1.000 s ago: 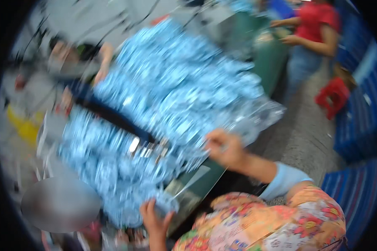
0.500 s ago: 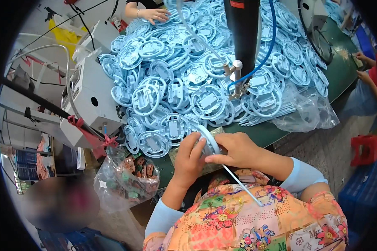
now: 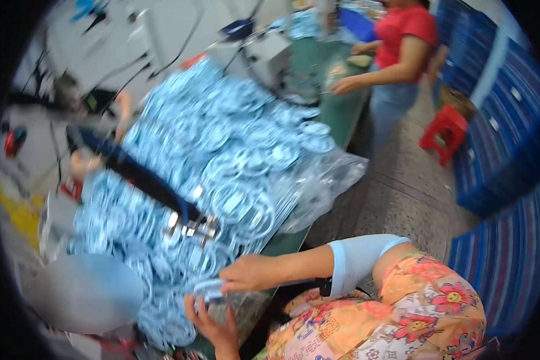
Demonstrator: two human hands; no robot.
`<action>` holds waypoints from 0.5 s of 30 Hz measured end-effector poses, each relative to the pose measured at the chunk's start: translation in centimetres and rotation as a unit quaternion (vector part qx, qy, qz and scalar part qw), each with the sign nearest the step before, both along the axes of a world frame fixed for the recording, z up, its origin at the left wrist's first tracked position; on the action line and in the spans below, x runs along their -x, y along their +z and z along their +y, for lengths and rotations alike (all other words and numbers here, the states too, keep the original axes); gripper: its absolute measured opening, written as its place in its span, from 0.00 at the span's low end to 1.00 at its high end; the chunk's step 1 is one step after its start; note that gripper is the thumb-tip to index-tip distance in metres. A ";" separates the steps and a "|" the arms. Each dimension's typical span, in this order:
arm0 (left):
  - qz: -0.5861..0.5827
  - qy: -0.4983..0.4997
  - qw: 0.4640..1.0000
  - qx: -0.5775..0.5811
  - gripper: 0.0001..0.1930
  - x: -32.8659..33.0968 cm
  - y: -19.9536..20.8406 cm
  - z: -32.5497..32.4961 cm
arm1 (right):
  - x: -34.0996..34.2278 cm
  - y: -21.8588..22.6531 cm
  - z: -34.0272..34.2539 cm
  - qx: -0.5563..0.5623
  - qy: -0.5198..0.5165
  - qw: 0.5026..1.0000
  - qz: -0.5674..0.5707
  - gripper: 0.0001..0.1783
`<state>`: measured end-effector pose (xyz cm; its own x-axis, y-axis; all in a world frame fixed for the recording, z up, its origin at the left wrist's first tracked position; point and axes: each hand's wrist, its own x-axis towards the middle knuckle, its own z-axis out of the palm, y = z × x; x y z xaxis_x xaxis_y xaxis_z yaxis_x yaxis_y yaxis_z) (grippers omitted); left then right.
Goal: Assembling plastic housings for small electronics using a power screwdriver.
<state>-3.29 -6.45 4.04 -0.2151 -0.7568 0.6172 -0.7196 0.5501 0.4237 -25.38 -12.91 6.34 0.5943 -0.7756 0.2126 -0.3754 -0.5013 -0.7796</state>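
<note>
My right hand (image 3: pixel 246 274) grips a light blue round plastic part (image 3: pixel 207 289) at the near edge of the pile, fingers closed on its right side. Just below it, my left hand (image 3: pixel 215 329) has its fingers spread, with the fingertips close to the part's lower edge. Motion blur hides whether they touch it. Similar light blue round plastic parts (image 3: pixel 216 135) lie heaped in front of both hands. A light blue sleeve (image 3: pixel 357 258) covers part of my right arm.
A black post with metal fittings (image 3: pixel 192 227) rises over the pile. Clear plastic bags (image 3: pixel 321 189) lie at the green table's (image 3: pixel 294 240) right edge. Another person in a red top (image 3: pixel 405 42) works at the far table. A red stool (image 3: pixel 444 135) and blue crates (image 3: pixel 498 138) stand to the right.
The view has swung to the right, so the pile and post now appear further left. My left hand's fingers have spread from around the part; my right hand still holds it.
</note>
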 end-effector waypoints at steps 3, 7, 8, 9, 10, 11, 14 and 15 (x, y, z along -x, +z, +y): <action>0.278 -0.014 0.941 -0.193 0.31 1.8 0.1 -0.7 | 3.4 -0.4 0.2 -0.016 -0.004 1.000 -0.013 0.25; 0.400 -0.034 0.843 -0.359 0.14 1.7 0.4 -1.8 | 5.8 -1.1 2.2 -0.019 -0.010 1.000 -0.011 0.24; 0.243 -0.041 0.910 -0.334 0.12 1.6 0.3 -1.8 | 6.1 -1.3 2.7 -0.028 -0.007 0.999 -0.029 0.24; 0.079 -0.044 0.951 -0.297 0.09 1.3 0.2 -1.9 | 6.1 -1.4 3.1 -0.038 -0.004 0.998 -0.047 0.24; 0.078 -0.050 0.952 -0.292 0.09 1.0 -0.4 -2.1 | 5.9 -1.9 3.4 -0.032 -0.014 0.998 -0.049 0.24; 0.027 -0.071 0.966 -0.247 0.06 1.1 -0.8 -2.4 | 5.9 -1.9 3.5 -0.027 -0.018 0.998 -0.049 0.24; 0.000 -0.096 0.973 -0.208 0.04 2.1 -0.6 -2.9 | 6.0 -2.0 3.6 0.001 -0.058 0.995 -0.081 0.23; 0.025 -0.097 0.970 -0.220 0.06 2.6 -0.2 -3.0 | 5.9 -2.3 3.7 0.005 -0.059 0.995 -0.082 0.23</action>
